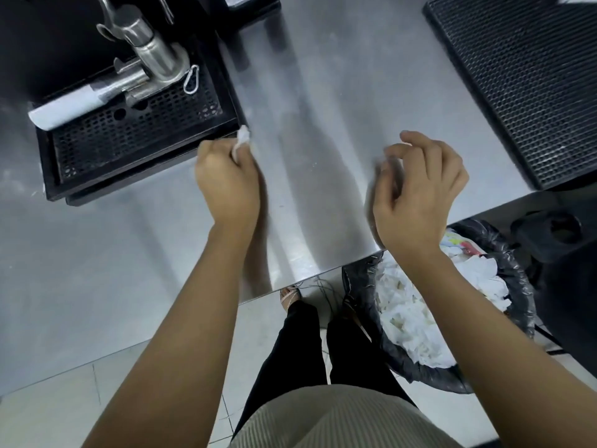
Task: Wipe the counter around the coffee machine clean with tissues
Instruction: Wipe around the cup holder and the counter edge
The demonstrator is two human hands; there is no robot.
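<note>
My left hand (226, 179) grips a crumpled white tissue (243, 137) right at the front right corner of the coffee machine's black drip tray (129, 147). The tissue pokes out above my curled fingers and touches the steel counter (323, 101) beside the tray. My right hand (420, 195) hovers over the counter near its front edge, fingers loosely curled and blurred, with nothing seen in it. The coffee machine (64, 37) stands at the upper left, a steel portafilter (151, 63) lying on its tray.
A black rubber mat (517, 82) lies at the counter's right. Below the counter edge, a bin lined with a black bag (420, 318) holds several used tissues. A folded white paper (64, 108) lies on the drip tray. My legs stand on the tiled floor.
</note>
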